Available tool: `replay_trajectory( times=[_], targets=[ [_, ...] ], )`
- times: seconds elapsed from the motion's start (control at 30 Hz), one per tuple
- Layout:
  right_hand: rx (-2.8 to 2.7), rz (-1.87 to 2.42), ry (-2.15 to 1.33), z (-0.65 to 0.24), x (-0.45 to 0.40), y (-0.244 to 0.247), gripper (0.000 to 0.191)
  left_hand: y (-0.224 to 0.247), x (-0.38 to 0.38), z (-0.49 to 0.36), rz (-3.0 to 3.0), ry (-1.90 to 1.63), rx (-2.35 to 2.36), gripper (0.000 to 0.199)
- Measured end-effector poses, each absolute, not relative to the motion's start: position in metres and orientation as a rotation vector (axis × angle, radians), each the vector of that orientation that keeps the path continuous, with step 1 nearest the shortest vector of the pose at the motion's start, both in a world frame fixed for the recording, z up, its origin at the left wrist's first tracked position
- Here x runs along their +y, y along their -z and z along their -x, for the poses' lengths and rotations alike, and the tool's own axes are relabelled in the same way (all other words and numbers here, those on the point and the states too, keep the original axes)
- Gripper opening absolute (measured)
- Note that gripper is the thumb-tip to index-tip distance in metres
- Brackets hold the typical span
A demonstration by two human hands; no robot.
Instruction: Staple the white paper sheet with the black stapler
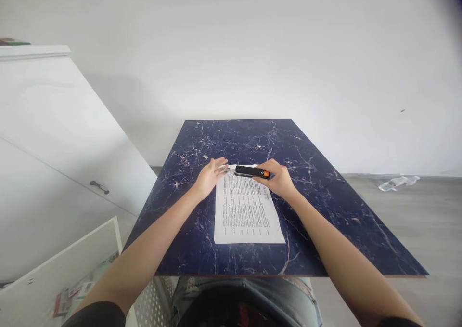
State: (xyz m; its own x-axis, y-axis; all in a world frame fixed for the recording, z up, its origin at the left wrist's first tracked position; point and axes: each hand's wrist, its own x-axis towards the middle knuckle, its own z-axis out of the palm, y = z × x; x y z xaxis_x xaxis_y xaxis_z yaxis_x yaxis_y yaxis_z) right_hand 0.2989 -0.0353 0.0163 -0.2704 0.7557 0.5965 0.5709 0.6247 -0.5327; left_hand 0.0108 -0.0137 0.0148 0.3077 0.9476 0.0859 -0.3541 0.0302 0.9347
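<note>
A black stapler (247,172) with an orange patch at its rear is gripped in my right hand (277,176), held over the top edge of a printed sheet of paper (249,216). Its silver metal end points left toward my left hand (212,176). The fingers of that hand are stretched out and apart, close to the metal end; whether they touch it I cannot tell. Rows of print and some handwriting at the right show on the paper. A tiny pale piece (205,157) lies on the table just beyond my left hand, too small to name.
The dark blue marble-patterned table (238,141) stands near a white wall. At left are a white cabinet (54,124) and an open drawer (72,250) with packets inside. A clear plastic item (397,183) lies on the floor at right.
</note>
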Motion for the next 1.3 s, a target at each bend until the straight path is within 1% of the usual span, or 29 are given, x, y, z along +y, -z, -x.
replay_trajectory(
  times=[0.1,0.17,0.4,0.5,0.63,0.73,0.87,0.9,0.97,1.03,1.1,1.2,1.3],
  targets=[
    [-1.976,0.913,-0.084,-0.294,-0.039,-0.02,0.021,-0.008,-0.014,-0.022,-0.619,-1.06,0.634,0.069],
    [-1.978,0.856,0.011,-0.292,-0.04,-0.021,0.025,-0.004,-0.014,-0.024,-0.473,-1.043,0.647,0.075],
    [-2.122,0.73,0.379,-0.294,-0.046,-0.019,0.047,-0.011,-0.017,-0.021,-0.364,-1.039,0.477,0.072],
    [-2.212,0.653,0.494,-0.293,-0.052,-0.022,0.053,-0.014,-0.018,-0.022,-0.355,-1.03,0.445,0.07],
    [-2.305,0.574,0.584,-0.291,-0.056,-0.024,0.057,-0.01,-0.017,-0.022,-0.363,-1.041,0.452,0.062],
    [-2.337,0.641,0.457,-0.289,-0.056,-0.022,0.052,-0.005,-0.014,-0.022,-0.399,-1.051,0.479,0.054],
    [-2.101,0.926,0.164,-0.287,-0.051,-0.019,0.035,0.002,-0.011,-0.024,-0.54,-1.113,0.61,0.023],
    [-1.991,1.027,0.1,-0.287,-0.049,-0.019,0.03,0.003,-0.01,-0.024,-0.588,-1.173,0.653,0.02],
    [-1.795,1.21,-0.062,-0.288,-0.043,-0.018,0.025,0.003,-0.01,-0.023,-0.699,-1.352,0.719,0.02],
    [-1.692,1.336,-0.286,-0.29,-0.038,-0.015,0.027,0.0,-0.01,-0.02,-0.828,-1.529,0.745,0.022],
    [-1.69,1.393,-0.502,-0.29,-0.033,-0.01,0.03,-0.005,-0.012,-0.017,-0.952,-1.619,0.756,0.027],
    [-1.742,1.403,-0.674,-0.286,-0.029,0.0,0.031,-0.014,-0.019,-0.017,-1.086,-1.582,0.796,0.032],
    [-1.815,1.396,-0.696,-0.28,-0.027,0.004,0.031,-0.021,-0.03,-0.023,-1.221,-1.455,0.803,0.037]
  ],
)
